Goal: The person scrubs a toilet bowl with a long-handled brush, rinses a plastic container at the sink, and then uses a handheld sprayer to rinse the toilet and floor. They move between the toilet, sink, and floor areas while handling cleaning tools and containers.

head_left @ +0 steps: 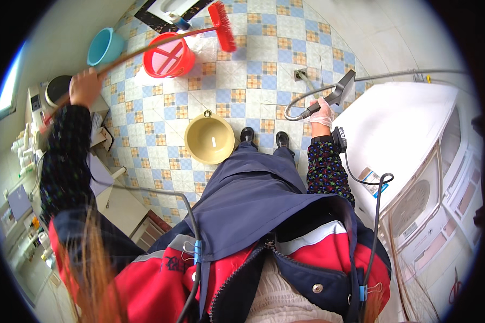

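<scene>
My left hand (86,88) is raised at the left, wrapped round the long wooden handle of a scrub broom. The broom's red bristled head (222,28) hangs at the far end, above the tiled floor and beyond a red bucket (191,60). On the right, my right hand (322,113), in a clear plastic glove, grips the handle of a dark grey shower head (341,89). A grey hose (401,74) loops from its lower end and runs off to the right. A beige basin (226,146) sits on the floor left of my shoes.
A light blue bucket (98,47) stands by the left wall, and a blue bottle (181,22) lies at the far end. A floor drain (300,75) with a pipe is ahead. Large white fixture (385,118) at right; cabinet (118,207) and crowded counter at left.
</scene>
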Motion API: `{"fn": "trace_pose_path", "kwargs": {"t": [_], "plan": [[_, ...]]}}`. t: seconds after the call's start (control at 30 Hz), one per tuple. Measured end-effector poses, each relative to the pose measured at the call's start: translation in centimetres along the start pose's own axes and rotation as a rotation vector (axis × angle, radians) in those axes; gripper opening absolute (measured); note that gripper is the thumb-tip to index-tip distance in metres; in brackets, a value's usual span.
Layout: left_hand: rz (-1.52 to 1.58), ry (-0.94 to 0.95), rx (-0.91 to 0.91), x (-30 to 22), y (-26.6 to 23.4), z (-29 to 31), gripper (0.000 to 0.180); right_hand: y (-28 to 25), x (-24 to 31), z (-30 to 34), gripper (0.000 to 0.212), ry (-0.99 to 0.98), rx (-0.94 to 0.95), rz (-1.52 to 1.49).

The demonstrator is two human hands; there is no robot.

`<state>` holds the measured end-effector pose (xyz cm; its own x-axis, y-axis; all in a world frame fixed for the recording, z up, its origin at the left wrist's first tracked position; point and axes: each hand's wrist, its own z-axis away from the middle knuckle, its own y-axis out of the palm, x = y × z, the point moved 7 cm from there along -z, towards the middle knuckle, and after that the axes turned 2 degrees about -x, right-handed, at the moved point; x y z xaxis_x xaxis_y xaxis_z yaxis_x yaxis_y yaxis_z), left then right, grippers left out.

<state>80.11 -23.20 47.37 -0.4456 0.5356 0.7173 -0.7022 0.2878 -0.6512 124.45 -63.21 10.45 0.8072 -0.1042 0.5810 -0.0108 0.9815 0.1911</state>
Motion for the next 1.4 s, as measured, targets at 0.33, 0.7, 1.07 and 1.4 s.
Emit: {"fn": "trace_pose_path", "kwargs": {"t": [0.33,0.7,1.07,1.4], "plan": [[1.126,-0.967,1.008,-23.8,2.3,39.8,0.071,3.1,5.0,-3.6,0.026,-0.229,0.241,0.300],[1.142,-0.924,1.244,-47.4,-6.7,45.3,0.057,0.4,8.2,-6.8,0.020,-0.556,0.448,0.801],[1.318,-0.707,0.882,-48.5,7.6,23.7,0.055,3.4,9.3,-5.1,0.023,-0.448,0.520,0.975],[1.203,-0.750,0.558,-38.2,9.9,12.1,0.047,4.8,12.0,-3.4,0.022,-0.635,0.409,0.972]]}}
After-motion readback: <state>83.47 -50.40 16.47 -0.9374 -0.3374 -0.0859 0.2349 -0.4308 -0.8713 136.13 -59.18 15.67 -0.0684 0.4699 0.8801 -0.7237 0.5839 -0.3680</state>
